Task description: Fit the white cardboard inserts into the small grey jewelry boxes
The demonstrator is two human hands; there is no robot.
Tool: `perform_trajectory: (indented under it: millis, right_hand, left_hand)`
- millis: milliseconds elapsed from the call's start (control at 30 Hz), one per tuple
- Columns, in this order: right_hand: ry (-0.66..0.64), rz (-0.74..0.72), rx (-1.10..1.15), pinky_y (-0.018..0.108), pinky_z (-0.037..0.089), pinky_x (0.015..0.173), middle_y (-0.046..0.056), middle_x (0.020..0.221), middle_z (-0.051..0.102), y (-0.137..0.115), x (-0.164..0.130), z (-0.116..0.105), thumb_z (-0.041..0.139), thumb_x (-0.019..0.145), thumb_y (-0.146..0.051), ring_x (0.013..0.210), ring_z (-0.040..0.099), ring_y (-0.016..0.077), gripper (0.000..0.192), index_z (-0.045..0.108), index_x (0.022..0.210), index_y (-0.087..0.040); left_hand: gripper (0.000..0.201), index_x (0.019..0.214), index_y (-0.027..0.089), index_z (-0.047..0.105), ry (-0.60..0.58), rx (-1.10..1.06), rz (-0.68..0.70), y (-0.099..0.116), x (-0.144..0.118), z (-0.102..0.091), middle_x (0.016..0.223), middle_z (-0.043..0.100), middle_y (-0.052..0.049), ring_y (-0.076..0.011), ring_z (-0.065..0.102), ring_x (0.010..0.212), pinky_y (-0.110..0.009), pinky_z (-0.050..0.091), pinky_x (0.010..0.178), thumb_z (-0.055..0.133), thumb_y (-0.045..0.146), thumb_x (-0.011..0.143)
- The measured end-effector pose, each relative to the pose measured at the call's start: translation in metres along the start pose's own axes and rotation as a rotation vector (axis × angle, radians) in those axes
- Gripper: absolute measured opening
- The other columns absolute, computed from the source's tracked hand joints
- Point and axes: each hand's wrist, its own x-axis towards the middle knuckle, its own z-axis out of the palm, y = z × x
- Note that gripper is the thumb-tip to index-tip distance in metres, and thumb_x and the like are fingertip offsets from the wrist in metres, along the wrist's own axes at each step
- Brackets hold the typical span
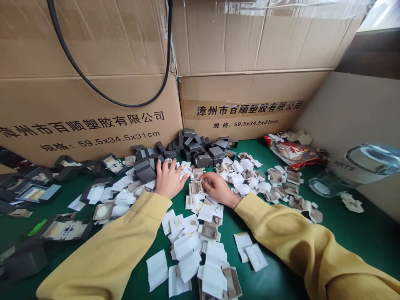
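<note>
My left hand (pixel 170 180) lies with its fingers spread at the front edge of the heap of small dark grey boxes (pixel 145 170), over some white card pieces. It holds nothing that I can see. To the right, my right hand (pixel 218 189) has its fingers curled and pinched at the edge of a small folded card insert (pixel 196 187). Its fingertips partly hide the contact. Between and below my hands, a strip of white and grey folded cards (pixel 187 246) spreads toward me on the green tabletop (pixel 275 262).
Two large cardboard cartons (pixel 93 104) stand along the back, with a black cable (pixel 109 98) hanging in front. Opened dark boxes (pixel 67 228) lie at left. More card inserts (pixel 278 183), a red snack packet (pixel 290 152), a clear jug (pixel 353 171) and crumpled tissue (pixel 351 203) are at right.
</note>
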Motion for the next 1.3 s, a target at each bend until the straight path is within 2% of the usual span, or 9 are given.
perform_trajectory:
  millis: [133,300,433,600,700,867,1033,1200,1300]
  right_hand:
    - [-0.013,-0.013,0.002,0.027,0.041,0.069,0.003,0.084,0.062,0.001,0.0,-0.001,0.048,0.082,-0.013,0.074,0.053,0.0157,0.015,0.06,0.091,-0.018]
    - [-0.028,-0.015,0.003,0.025,0.039,0.063,0.003,0.082,0.061,0.001,-0.001,-0.001,0.048,0.083,-0.014,0.069,0.052,0.0142,0.015,0.06,0.091,-0.018]
    - [-0.029,-0.022,0.0,0.025,0.039,0.062,0.002,0.079,0.06,0.0,0.0,-0.002,0.047,0.084,-0.017,0.068,0.052,0.014,0.014,0.06,0.091,-0.018]
    - [-0.029,-0.012,0.011,0.028,0.043,0.068,0.005,0.083,0.062,-0.002,-0.001,-0.002,0.045,0.087,-0.021,0.075,0.056,0.0169,0.016,0.06,0.092,-0.018]
    - [0.052,0.006,0.083,0.033,0.045,0.079,0.008,0.1,0.062,-0.004,-0.003,-0.003,0.04,0.091,-0.03,0.09,0.057,0.02,0.023,0.056,0.104,-0.019]
    - [0.106,-0.12,0.305,0.034,0.047,0.086,0.011,0.122,0.056,-0.009,-0.007,-0.009,0.036,0.093,-0.045,0.103,0.057,0.0202,0.047,0.031,0.133,-0.021]
    - [0.065,-0.342,0.121,0.034,0.048,0.083,0.009,0.1,0.064,-0.016,-0.011,-0.01,0.044,0.089,-0.051,0.09,0.059,0.0196,0.036,0.056,0.105,-0.021]
    - [0.082,-0.353,-0.031,0.035,0.048,0.077,0.01,0.092,0.063,-0.012,-0.012,-0.006,0.045,0.087,-0.053,0.084,0.057,0.0206,0.036,0.058,0.092,-0.02]
    - [0.104,-0.339,-0.097,0.034,0.048,0.073,0.009,0.088,0.063,-0.01,-0.013,-0.007,0.047,0.087,-0.052,0.079,0.057,0.0196,0.034,0.059,0.089,-0.02]
  left_hand:
    - [0.035,0.101,0.02,0.067,-0.018,-0.069,-0.076,-0.006,0.003,-0.001,0.106,0.063,-0.012,-0.0291,0.054,0.101,-0.05,0.03,0.097,0.039,0.034,0.087]
    - [0.042,0.116,0.015,0.058,-0.137,-0.19,-0.214,-0.018,0.016,-0.013,0.11,0.063,-0.013,-0.0288,0.055,0.103,-0.044,0.037,0.093,0.042,0.019,0.078]
    - [0.031,0.101,0.018,0.066,-0.236,-0.381,-0.266,-0.032,0.023,-0.026,0.102,0.067,-0.01,-0.0273,0.059,0.096,-0.04,0.042,0.089,0.05,0.018,0.074]
    - [0.027,0.101,0.019,0.065,0.115,-0.751,-0.414,-0.033,0.027,-0.033,0.091,0.067,-0.007,-0.0205,0.061,0.082,-0.035,0.047,0.08,0.055,0.029,0.078]
    - [0.031,0.105,0.02,0.061,0.29,-1.19,-0.454,-0.017,0.025,-0.032,0.092,0.065,-0.006,-0.0171,0.06,0.082,-0.033,0.048,0.08,0.056,0.037,0.08]
    - [0.027,0.106,0.022,0.057,-0.085,-1.957,-0.628,0.019,0.01,-0.019,0.084,0.065,-0.002,-0.016,0.064,0.074,-0.039,0.052,0.078,0.057,0.033,0.081]
    - [0.025,0.107,0.021,0.058,-0.092,-1.991,-0.795,0.033,-0.004,-0.007,0.097,0.068,-0.006,-0.017,0.065,0.088,-0.035,0.052,0.081,0.056,0.028,0.083]
    - [0.047,0.116,0.019,0.054,-0.144,-2.013,-0.604,0.031,-0.011,-0.002,0.112,0.065,-0.011,-0.0252,0.057,0.109,-0.039,0.046,0.09,0.059,0.047,0.078]
    - [0.054,0.118,0.017,0.054,-0.215,-1.958,-0.538,0.03,-0.014,0.003,0.115,0.063,-0.012,-0.0266,0.056,0.111,-0.037,0.044,0.093,0.071,0.035,0.07]
